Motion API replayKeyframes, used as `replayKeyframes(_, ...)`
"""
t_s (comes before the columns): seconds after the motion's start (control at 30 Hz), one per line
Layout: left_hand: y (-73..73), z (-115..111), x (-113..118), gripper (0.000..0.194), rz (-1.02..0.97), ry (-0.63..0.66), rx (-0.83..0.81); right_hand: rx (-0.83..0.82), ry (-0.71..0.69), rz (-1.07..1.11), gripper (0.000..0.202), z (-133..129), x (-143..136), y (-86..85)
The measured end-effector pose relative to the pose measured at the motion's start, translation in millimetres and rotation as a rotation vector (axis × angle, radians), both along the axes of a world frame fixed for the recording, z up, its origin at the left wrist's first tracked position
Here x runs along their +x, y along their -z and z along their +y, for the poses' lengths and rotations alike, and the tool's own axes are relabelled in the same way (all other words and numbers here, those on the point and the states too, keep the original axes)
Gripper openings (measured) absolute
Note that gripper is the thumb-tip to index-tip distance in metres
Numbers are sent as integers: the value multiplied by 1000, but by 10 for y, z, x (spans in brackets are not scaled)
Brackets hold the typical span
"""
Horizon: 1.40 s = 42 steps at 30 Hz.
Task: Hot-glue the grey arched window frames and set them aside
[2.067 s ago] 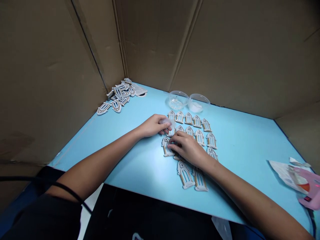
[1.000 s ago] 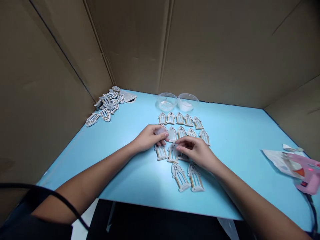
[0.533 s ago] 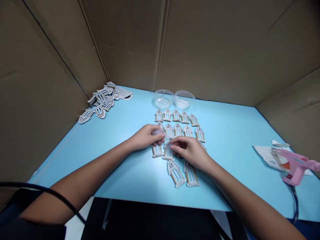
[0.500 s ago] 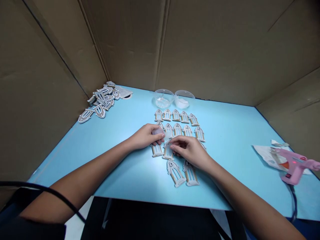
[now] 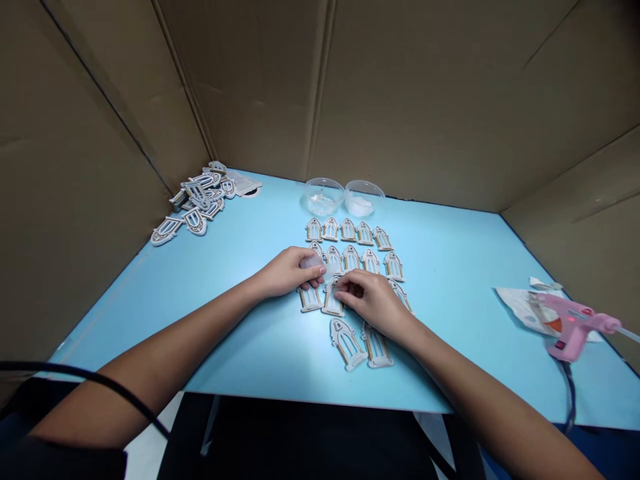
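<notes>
In my left hand [image 5: 291, 272] is a thin translucent whitish sheet [image 5: 313, 261], pinched between thumb and fingers above the left side of the rows. Fingers bent together, my right hand [image 5: 373, 299] is over an arched window-shaped piece [image 5: 332, 301] in the third row; whatever its fingertips hold, if anything, is too small to make out. Several white and gold arched window pieces [image 5: 351, 259] lie in rows around both hands. Two more, one of them a tilted arched piece [image 5: 347, 345], lie nearest the front edge. My hands partly cover the third row.
Two clear round tubs [image 5: 324, 197] stand behind the rows, the right tub [image 5: 365, 199] holding whitish material. At the back left is a heap of arched pieces [image 5: 199, 199]. A pink glue gun [image 5: 575, 327] with a cord rests on the right by white paper [image 5: 520, 308]. Cardboard walls [image 5: 425, 100] surround the table.
The whole view has shifted slightly. My right hand's fingers have drawn a little closer together over the third-row piece; my left hand keeps its hold on the translucent sheet.
</notes>
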<state>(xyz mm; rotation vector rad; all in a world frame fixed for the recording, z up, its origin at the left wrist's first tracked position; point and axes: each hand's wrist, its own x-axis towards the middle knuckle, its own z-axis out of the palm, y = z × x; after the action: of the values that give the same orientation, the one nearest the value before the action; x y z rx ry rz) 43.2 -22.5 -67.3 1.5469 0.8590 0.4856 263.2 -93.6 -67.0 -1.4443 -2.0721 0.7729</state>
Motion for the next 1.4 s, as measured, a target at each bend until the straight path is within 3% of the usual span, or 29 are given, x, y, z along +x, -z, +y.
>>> replayKeyframes(0.2, -6, -3, -3, 39, 6, 1, 17, -26, 2, 4, 10, 18, -5, -19)
replayKeyframes(0.53, -20, -9, -6, 32, -20, -8, 2, 19, -146, -114, 9, -24, 12, -46)
replayKeyframes(0.7, -58, -108, 61, 30, -97, -24, -35, 49, 64, 167, 17, -24, 53, -128)
replayKeyframes(0.83, -69, -221, 145, 34, -159, 23, -122, -99, 63, 413, 26, -39, 106, -159)
replayKeyframes(1.1, -30, -192, 146, 32, -222, -2, -335, -252, 219, 586, 49, -5, 420, -116)
replayKeyframes(1.23, -5, -171, 152, 29, -234, -44, -349, -231, 245, 579, 45, 34, 454, -36)
replayKeyframes(1.4, 11, -139, 155, 41, -225, -65, -288, -178, 211, 490, 35, 58, 501, -40)
